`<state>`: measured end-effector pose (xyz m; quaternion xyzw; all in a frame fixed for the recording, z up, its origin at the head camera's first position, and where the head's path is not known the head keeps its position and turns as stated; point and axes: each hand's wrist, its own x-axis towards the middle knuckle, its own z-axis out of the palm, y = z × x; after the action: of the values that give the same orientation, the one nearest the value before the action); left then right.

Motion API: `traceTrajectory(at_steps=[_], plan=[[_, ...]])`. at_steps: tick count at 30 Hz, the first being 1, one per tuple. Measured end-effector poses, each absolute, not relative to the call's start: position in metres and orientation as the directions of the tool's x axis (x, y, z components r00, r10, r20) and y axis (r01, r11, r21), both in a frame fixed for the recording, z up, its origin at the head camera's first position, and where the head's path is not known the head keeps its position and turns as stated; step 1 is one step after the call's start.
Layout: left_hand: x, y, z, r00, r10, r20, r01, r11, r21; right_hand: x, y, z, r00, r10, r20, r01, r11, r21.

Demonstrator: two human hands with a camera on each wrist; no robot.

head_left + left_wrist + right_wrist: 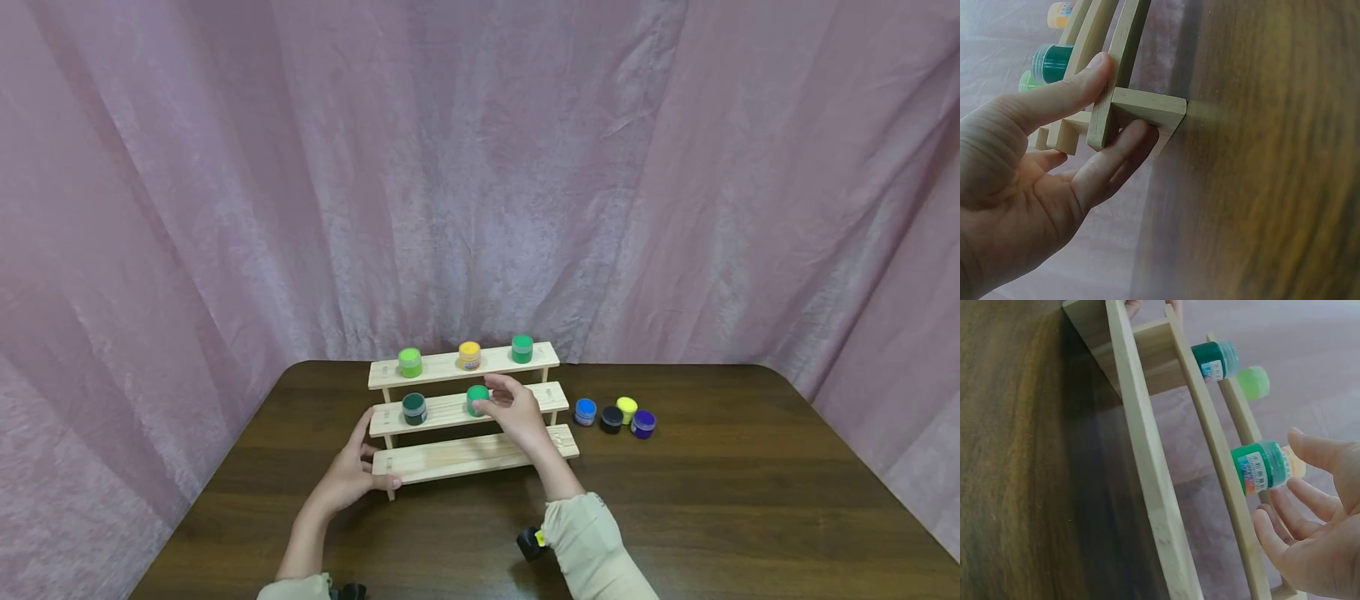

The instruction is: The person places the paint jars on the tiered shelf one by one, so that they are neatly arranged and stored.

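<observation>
A three-tier wooden display rack (465, 457) stands on the table. At its left end my left hand (347, 475) grips the lowest tier, with the thumb (1079, 87) on the board's front edge and fingers curled beneath it. My right hand (517, 417) is around a green paint jar (477, 398) on the middle tier. In the right wrist view its thumb and fingers are spread and look apart from the jar. A dark green paint jar (414, 409) sits farther left on that tier. The top tier carries a light green jar (410, 362), a yellow-orange jar (469, 356) and another green jar (522, 349).
Right of the rack, a blue jar (585, 412), a black jar (611, 419), a yellow jar (627, 408) and a purple jar (642, 424) stand close together on the dark wooden table (720, 500). A pink curtain (480, 167) hangs behind.
</observation>
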<state>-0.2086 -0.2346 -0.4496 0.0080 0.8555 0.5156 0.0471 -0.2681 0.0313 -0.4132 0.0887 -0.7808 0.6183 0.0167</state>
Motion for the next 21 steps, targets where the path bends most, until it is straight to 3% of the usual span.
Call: traceTrajectory(at_steps=[11, 21], plan=[[-0.21, -0.237, -0.453, -0.995, 0.054, -0.081, -0.046, 0.472, 0.88, -0.267, 0.043, -0.405, -0.972, -0.082, 0.222, -0.235, 0.21, -0.949], [-0.209, -0.237, -0.453, -0.995, 0.064, -0.074, -0.035, 0.464, 0.885, -0.265, 0.061, -0.399, -0.973, -0.016, 0.231, -0.227, 0.245, -0.943]])
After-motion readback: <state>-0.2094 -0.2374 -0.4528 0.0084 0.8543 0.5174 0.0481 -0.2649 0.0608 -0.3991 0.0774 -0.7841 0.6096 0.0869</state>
